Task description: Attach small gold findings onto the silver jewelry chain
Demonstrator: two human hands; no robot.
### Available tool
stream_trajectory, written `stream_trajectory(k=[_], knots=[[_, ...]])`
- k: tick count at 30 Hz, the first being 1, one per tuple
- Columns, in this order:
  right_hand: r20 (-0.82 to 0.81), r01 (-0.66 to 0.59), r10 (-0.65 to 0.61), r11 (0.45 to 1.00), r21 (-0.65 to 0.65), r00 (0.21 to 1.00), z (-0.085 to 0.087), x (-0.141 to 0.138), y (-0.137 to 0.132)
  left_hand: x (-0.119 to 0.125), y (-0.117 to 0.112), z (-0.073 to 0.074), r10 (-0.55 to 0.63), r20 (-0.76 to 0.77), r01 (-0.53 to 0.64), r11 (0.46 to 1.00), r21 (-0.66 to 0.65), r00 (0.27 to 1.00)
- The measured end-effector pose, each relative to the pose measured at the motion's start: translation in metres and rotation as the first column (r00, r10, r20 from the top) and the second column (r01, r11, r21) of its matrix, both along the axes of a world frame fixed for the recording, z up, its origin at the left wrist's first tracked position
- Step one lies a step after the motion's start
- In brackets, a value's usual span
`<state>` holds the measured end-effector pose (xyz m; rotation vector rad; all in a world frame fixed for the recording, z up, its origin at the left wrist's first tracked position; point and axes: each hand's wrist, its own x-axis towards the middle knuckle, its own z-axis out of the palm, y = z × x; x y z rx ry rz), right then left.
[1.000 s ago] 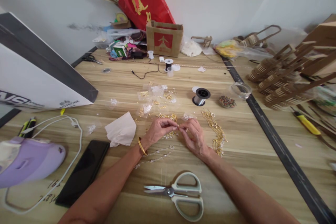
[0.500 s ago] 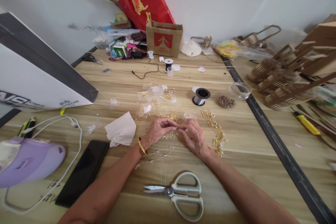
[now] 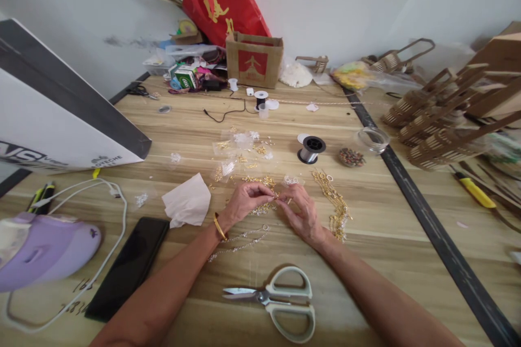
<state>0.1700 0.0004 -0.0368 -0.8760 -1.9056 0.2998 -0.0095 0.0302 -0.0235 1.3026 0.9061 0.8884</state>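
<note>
My left hand (image 3: 247, 203) and my right hand (image 3: 300, 211) meet fingertip to fingertip over the middle of the table. Both are closed in a pinch on something tiny between them, too small to name. Under and behind the fingers lies a pile of gold beads (image 3: 264, 207), partly hidden. A silver chain (image 3: 244, 245) lies beside my left wrist, which wears a gold bangle. Several gold chains (image 3: 334, 203) stretch out to the right of my right hand. Nearer to me, scissors (image 3: 266, 297) with pale handles lie with blades slightly apart, pointing left.
Small bags of findings (image 3: 242, 143) lie beyond the hands. A wire spool (image 3: 312, 149) and a dish of mixed beads (image 3: 352, 157) stand at right. On the left are a paper sheet (image 3: 188, 200), a black phone (image 3: 128, 268) and a purple device (image 3: 49, 252). Woven baskets (image 3: 431, 130) line the right.
Both hands stay in the same place, pinched together; their fingertips have shifted only very slightly. Nothing else on the table has moved.
</note>
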Motion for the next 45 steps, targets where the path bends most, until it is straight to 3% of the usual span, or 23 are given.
stream_trajectory(k=[11, 25, 32, 38, 45], knots=[[-0.008, -0.004, 0.004, 1.0, -0.015, 1.0, -0.004, 0.0, 0.0, 0.0, 0.0, -0.001, 0.001, -0.01, -0.001, 1.0, 0.001, 1.0], [0.016, -0.039, 0.04, 0.998, -0.055, 0.999, -0.004, 0.0, -0.001, 0.0, -0.002, 0.003, -0.036, -0.174, 0.073, 0.975, 0.211, 0.984], [-0.004, -0.024, 0.024, 0.998, -0.055, 1.0, -0.002, 0.001, -0.003, 0.0, -0.002, 0.006, 0.003, -0.154, 0.026, 0.982, 0.186, 0.988], [-0.063, 0.001, -0.01, 0.992, -0.129, 0.998, 0.007, 0.002, -0.004, 0.002, -0.001, 0.007, 0.034, -0.155, -0.008, 0.986, 0.165, 0.987], [-0.047, 0.009, -0.013, 0.995, -0.096, 0.999, -0.002, 0.001, 0.0, 0.002, -0.004, 0.007, 0.062, -0.219, -0.002, 0.965, 0.264, 0.974]])
